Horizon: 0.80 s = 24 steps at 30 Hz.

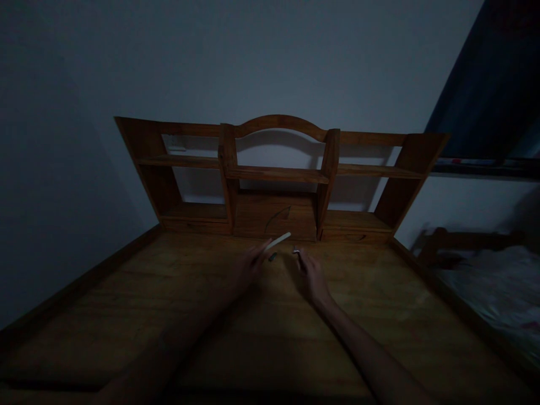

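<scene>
My left hand [252,261] is closed around one end of a pale, flat stick [279,241] with a rounded tip. The stick slants up to the right, over the wooden desktop. In my right hand [311,271] the fingers are pinched on a small shiny metal piece [296,251], whose kind is too dim and small to make out. Between the two hands a small dark object [273,257] lies on the desk, near the stick and apart from my fingers.
The wooden desktop [202,337] spreads under both arms, with a raised edge along each side. At its back stands a wooden shelf unit [276,175] against a pale wall [261,62]. To the right are a bed [498,281] and a dark curtain [485,95]. The light is dim.
</scene>
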### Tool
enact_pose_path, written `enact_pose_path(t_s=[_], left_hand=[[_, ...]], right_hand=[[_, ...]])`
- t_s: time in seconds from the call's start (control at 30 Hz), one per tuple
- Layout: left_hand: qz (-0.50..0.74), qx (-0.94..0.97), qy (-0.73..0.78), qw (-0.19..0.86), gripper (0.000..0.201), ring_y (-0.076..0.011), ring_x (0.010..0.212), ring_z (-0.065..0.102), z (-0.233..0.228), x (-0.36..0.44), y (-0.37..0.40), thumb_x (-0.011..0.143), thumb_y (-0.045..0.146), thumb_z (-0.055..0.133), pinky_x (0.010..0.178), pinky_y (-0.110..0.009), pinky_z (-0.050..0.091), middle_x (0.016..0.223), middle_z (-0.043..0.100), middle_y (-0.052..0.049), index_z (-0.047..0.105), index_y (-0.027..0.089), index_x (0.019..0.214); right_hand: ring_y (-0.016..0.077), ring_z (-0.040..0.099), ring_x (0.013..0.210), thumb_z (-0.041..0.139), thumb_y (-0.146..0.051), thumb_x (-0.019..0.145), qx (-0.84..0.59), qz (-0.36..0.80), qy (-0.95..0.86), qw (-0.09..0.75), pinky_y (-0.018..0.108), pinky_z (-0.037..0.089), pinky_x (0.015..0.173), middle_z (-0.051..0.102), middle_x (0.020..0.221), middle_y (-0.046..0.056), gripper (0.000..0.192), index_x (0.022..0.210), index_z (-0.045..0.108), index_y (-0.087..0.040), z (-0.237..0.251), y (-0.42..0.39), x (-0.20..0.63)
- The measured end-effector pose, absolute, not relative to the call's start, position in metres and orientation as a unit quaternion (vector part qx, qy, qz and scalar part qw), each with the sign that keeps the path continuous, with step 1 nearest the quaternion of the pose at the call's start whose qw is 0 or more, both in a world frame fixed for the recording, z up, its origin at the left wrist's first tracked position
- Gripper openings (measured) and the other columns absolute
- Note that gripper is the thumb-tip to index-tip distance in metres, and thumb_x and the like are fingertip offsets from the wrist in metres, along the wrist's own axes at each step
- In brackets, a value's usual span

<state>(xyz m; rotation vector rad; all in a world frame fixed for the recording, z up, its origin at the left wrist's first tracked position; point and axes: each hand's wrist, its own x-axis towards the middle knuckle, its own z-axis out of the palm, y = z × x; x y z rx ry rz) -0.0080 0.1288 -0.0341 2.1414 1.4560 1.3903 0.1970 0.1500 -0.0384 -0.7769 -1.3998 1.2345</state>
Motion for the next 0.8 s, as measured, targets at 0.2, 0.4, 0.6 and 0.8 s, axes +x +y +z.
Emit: enact_pose_path(t_s=[0.2,0.4,0.6,0.8], left_hand=[[0.449,0.761,0.462,0.072,0.040,-0.0193,0.107,0.060,-0.025,0.005,0.109,0.095,0.036,0.039,0.092,-0.034,0.049,0.123,0.061,-0.004,0.046,0.028,0.134],[0.434,0.758,0.484,0.042,0.042,-0.0165,0.088,0.063,-0.027,0.002,0.111,0.095,0.035,0.038,0.079,-0.029,0.052,0.107,0.065,-0.006,0.042,0.028,0.136],[0.412,0.779,0.471,0.033,0.042,-0.0164,0.092,0.061,-0.026,0.003,0.111,0.096,0.036,0.037,0.079,-0.029,0.051,0.110,0.063,-0.004,0.041,0.031,0.137],[0.414,0.763,0.495,0.029,0.043,-0.0171,0.091,0.062,-0.032,0.000,0.116,0.095,0.035,0.039,0.081,-0.030,0.050,0.107,0.064,-0.005,0.040,0.031,0.137]], right_hand=[[0.0145,0.049,0.062,0.045,-0.038,0.092,-0.371,0.263,-0.725,0.518,0.025,0.035,0.061,0.053,0.065,0.000,0.029,0.076,0.058,-0.018,-0.029,0.135,0.199],[0.0149,0.050,0.066,0.041,-0.037,0.094,-0.389,0.243,-0.696,0.552,0.025,0.035,0.062,0.055,0.071,0.000,0.029,0.079,0.057,-0.018,-0.031,0.138,0.203],[0.0157,0.051,0.069,0.039,-0.035,0.095,-0.399,0.247,-0.675,0.569,0.025,0.035,0.064,0.055,0.073,0.000,0.026,0.081,0.055,-0.019,-0.033,0.140,0.203],[0.0155,0.050,0.068,0.040,-0.035,0.095,-0.405,0.237,-0.672,0.572,0.026,0.034,0.064,0.053,0.072,0.000,0.025,0.079,0.052,-0.019,-0.033,0.140,0.203]])
